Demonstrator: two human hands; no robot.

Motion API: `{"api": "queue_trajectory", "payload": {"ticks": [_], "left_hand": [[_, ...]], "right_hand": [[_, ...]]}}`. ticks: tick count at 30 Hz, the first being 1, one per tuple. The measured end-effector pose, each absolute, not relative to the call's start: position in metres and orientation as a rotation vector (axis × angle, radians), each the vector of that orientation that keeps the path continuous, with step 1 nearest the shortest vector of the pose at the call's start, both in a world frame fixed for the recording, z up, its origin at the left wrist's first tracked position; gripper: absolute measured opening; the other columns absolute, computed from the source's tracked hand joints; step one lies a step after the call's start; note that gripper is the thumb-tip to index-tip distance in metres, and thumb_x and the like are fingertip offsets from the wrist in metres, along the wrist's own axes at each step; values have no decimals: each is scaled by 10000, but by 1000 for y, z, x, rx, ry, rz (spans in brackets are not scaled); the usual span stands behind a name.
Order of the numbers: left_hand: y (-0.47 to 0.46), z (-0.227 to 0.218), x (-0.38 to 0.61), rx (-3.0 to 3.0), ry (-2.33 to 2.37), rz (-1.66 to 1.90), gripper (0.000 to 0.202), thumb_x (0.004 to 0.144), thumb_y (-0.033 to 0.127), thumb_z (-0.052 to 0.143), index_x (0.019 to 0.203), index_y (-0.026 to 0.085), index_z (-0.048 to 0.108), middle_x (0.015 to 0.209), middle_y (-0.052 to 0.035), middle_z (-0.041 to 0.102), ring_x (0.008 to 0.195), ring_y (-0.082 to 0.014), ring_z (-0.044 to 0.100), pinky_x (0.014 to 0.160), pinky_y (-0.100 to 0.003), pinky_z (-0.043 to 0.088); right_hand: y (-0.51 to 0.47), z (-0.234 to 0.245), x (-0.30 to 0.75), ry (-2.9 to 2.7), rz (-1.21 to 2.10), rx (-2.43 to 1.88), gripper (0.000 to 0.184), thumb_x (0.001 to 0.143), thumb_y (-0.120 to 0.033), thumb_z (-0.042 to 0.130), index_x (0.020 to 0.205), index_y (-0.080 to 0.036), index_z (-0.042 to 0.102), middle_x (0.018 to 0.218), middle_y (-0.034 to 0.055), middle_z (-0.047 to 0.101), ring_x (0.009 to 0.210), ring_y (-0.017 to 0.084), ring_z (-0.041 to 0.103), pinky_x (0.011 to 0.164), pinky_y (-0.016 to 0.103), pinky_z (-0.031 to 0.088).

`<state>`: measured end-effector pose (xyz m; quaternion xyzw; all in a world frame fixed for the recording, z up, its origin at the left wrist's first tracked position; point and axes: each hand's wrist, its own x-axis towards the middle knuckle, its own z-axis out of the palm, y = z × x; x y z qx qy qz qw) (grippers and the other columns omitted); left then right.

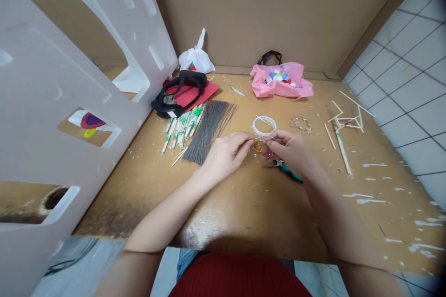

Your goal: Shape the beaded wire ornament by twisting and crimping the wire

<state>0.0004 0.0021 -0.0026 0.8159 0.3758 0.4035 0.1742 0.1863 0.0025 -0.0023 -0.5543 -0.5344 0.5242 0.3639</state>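
The fingertips of my left hand (233, 148) are pinched together on a thin wire (259, 138), which runs across to my right hand (287, 148). My right thumb and forefinger are closed on the wire's other side; its exact shape is too fine to make out. Just below the wire is a small round orange and green item (258, 145), partly hidden by my fingers. Pliers with a teal handle (291, 174) lie under my right wrist. Beyond my hands lies a white ring-shaped roll (254, 126) with a thin stick across it. A beaded wire loop (301, 125) is to its right.
Left of my hands are a grey wire bundle (209, 130), wrapped chopsticks (179, 132), a black head strap (179, 95) and red paper (211, 89). A pink bag (259, 87) and a white bag (197, 59) stand behind. Joined sticks (353, 125) lie right. A white plastic panel (87, 37) bounds the left.
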Motion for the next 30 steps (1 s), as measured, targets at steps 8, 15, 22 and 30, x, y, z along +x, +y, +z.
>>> {"api": "queue_trajectory", "payload": {"ticks": [8,15,22,30], "left_hand": [[1,2,-3,2382,916,1088,179,877,156,468,946,137,632,789,-45,671,700,-108,607,645,-213,464],[0,4,0,2481,1025,890,187,865,148,425,836,140,609,691,-26,616,617,-109,551,593,-220,407],[1,0,2,2513,1145,752,162,875,167,414,796,151,554,673,-14,595,584,-109,532,557,-221,360],[-1,-11,10,2652,1267,662,172,897,187,376,816,145,522,707,-40,605,634,-153,577,570,-250,392]], "right_hand": [[2,-1,186,-1358,1361,-1449,101,675,-270,626,673,-208,546,596,-12,661,551,148,651,513,251,537],[0,0,182,-1406,1378,-1444,58,683,-232,610,683,-202,560,593,-10,661,547,138,639,513,248,538],[-2,2,176,-1409,1370,-1509,77,684,-196,596,670,-208,521,584,-16,662,539,140,645,507,245,532],[-5,2,173,-1433,1358,-1511,63,698,-207,594,662,-203,542,575,-12,658,549,137,653,515,231,534]]}}
